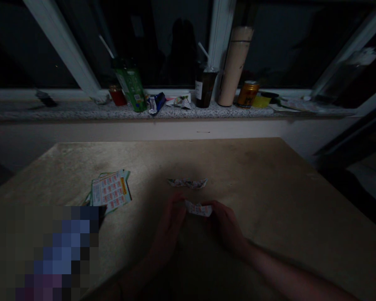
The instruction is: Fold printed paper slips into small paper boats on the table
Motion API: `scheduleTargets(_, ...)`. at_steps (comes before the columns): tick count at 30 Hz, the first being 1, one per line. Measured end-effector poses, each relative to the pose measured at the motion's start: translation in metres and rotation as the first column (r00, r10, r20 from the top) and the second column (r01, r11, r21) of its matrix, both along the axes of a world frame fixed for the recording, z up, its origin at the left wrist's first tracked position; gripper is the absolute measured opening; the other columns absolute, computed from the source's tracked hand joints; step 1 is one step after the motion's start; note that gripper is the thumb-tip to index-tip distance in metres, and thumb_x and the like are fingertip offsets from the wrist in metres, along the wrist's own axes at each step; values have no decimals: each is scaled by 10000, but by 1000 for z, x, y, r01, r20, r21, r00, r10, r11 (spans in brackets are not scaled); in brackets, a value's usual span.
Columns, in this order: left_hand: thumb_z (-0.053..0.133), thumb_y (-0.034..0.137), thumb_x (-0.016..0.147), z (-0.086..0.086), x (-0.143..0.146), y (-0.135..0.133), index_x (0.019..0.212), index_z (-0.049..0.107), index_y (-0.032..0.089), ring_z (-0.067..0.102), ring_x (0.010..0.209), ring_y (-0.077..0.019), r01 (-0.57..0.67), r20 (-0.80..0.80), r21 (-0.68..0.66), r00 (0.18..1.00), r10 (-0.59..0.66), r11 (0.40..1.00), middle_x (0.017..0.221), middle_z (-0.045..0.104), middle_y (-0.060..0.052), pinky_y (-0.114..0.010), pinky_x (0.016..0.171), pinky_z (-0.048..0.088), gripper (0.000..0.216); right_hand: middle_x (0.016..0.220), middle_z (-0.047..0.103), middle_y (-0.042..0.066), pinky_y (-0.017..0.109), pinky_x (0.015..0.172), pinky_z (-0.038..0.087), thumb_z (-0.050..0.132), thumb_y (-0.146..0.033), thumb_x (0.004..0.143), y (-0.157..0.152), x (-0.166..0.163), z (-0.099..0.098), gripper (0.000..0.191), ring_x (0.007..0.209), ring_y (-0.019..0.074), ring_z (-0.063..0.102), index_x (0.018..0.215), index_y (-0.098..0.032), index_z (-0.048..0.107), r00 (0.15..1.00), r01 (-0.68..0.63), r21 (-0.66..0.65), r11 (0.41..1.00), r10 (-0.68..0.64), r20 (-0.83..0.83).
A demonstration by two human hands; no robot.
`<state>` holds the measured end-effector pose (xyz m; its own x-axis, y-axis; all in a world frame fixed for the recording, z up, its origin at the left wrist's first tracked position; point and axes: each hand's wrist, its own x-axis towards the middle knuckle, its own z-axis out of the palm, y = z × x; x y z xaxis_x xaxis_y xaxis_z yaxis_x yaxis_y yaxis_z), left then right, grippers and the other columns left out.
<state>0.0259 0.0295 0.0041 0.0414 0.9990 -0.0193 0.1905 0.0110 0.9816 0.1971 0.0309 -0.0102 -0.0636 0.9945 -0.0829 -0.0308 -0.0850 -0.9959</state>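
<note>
The scene is dim. My left hand (169, 228) and my right hand (224, 225) pinch the two ends of a small folded piece of printed paper (199, 208), just above the wooden table (269, 188). A second folded paper, long and boat-shaped (187, 182), lies on the table a little beyond my hands. A small stack of printed paper sheets (110, 192) rests to the left of my hands.
A stone window sill (65, 110) at the back carries a green carton (131, 85), a red jar (117, 95), a dark cup with a straw (204, 85), a tall beige tumbler (235, 67), a gold can (247, 94) and wrappers. A pixelated patch covers the lower left.
</note>
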Motion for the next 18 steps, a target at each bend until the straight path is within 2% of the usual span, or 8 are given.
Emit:
scheduleTargets(2,474,322,894,1,0,0,1223,482,226,536,1080,-192,57,16,16,998,-58,998,1249,544,-52,-300,913,419,342,611,542,1,237,491,367,414,-505,885,0,0,2,404,548,137,485,878,-192,669,1000,-4,13,1000,4,18)
scheduleTargets(5,505,296,869,2,0,0,1144,544,208,558,1051,-205,106,17,-11,994,-106,994,1157,602,-59,-315,910,424,292,608,527,-4,237,488,354,424,-504,881,0,0,2,392,546,136,470,858,-190,656,1000,-3,22,1000,3,27)
scheduleTargets(11,574,316,815,0,0,1,1024,604,197,607,835,-192,44,-67,-19,997,-46,999,905,652,-29,-291,781,465,242,641,454,-30,220,489,341,520,-470,847,1,-2,-1,285,557,117,426,771,-199,562,997,65,7,998,-64,-44)
scheduleTargets(18,566,320,830,-2,-1,2,1020,616,194,617,891,-203,56,-48,-27,997,-58,998,955,663,-43,-300,801,469,233,642,445,-34,230,500,344,538,-443,830,2,-2,-1,240,566,128,426,764,-212,523,991,136,69,988,-135,-9)
